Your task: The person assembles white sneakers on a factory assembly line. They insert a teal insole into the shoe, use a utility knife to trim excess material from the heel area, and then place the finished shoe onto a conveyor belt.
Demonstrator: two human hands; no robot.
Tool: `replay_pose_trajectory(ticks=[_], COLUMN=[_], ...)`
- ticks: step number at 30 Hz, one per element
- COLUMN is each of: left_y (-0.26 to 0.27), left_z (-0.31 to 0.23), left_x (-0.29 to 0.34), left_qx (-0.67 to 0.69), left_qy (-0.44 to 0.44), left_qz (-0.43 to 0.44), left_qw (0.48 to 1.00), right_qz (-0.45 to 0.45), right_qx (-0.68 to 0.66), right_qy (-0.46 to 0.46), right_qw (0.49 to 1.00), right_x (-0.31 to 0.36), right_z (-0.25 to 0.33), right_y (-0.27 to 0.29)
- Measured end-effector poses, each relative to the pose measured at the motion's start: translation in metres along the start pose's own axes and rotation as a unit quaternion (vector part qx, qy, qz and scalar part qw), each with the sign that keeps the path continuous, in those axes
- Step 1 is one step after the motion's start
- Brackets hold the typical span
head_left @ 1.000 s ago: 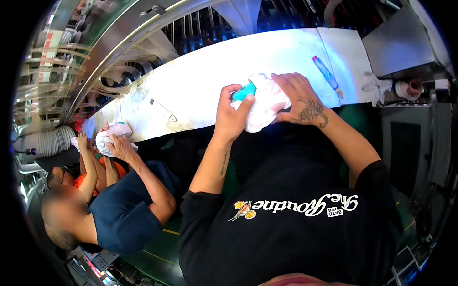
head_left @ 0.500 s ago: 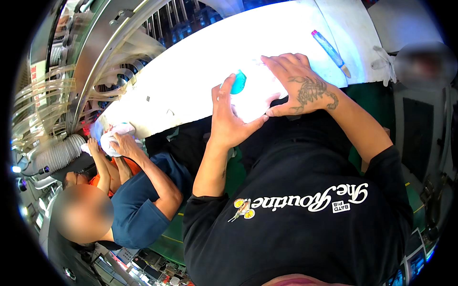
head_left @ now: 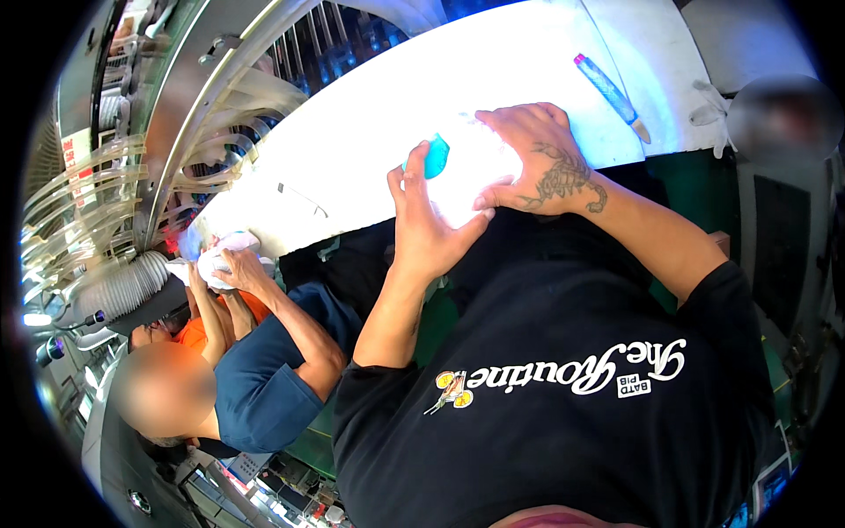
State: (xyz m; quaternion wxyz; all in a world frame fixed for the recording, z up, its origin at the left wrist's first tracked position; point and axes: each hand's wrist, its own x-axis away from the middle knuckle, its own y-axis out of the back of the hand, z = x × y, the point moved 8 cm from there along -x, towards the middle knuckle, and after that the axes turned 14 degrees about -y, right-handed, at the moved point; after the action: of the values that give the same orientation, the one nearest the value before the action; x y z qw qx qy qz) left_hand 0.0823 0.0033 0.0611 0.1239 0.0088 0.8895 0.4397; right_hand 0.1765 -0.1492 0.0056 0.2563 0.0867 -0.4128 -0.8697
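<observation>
A glaring white object lies between my hands over the near edge of the white table; its outline is washed out, so its kind is unclear. My left hand curls round its left side, thumb along the near edge. On the right, my right hand, with a tattoo on its back, grips it with the thumb at the near edge and fingers over the far side. A teal piece shows beside my left fingertips; whether the fingers hold it or it lies against the white object, I cannot tell.
A knife-like tool with a blue handle lies at the table's right. Beyond it is a whitish glove. A thin dark strip lies on the left. Further left, a co-worker's hand handles white cloth-like material near clear hoses.
My right hand has turned a little, its thumb moving left along the near edge of the white object. My left hand keeps nearly the same hold. The view has shifted slightly.
</observation>
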Motion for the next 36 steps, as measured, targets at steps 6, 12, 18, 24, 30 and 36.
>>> replay_pose_trajectory(ticks=[6, 12, 18, 24, 30, 36], left_y=[0.006, -0.007, 0.0, 0.014, -0.002, -0.039], left_z=[0.006, 0.013, 0.009, -0.003, -0.067, -0.08], left_x=[0.002, 0.017, 0.01, -0.02, -0.05, -0.071], left_qx=[0.086, 0.075, 0.08, 0.228, 0.344, 0.263], left_qy=[-0.045, -0.022, -0.011, -0.059, -0.089, -0.23], left_qz=[0.021, -0.015, -0.026, 0.02, 0.066, 0.068], left_qw=[0.995, 0.997, 0.996, 0.972, 0.932, 0.935], right_qz=[0.0, -0.004, 0.0, -0.032, -0.005, -0.041], right_qx=[0.022, 0.038, 0.006, -0.062, -0.231, -0.28], right_qy=[0.058, 0.031, 0.021, -0.01, -0.024, -0.276], right_qw=[0.998, 0.999, 1.0, 0.998, 0.973, 0.919], right_x=[0.008, 0.016, 0.014, 0.041, 0.099, 0.136], right_z=[-0.002, 0.001, -0.001, -0.019, -0.02, -0.087], right_y=[0.004, -0.002, 0.002, 0.041, 0.098, 0.113])
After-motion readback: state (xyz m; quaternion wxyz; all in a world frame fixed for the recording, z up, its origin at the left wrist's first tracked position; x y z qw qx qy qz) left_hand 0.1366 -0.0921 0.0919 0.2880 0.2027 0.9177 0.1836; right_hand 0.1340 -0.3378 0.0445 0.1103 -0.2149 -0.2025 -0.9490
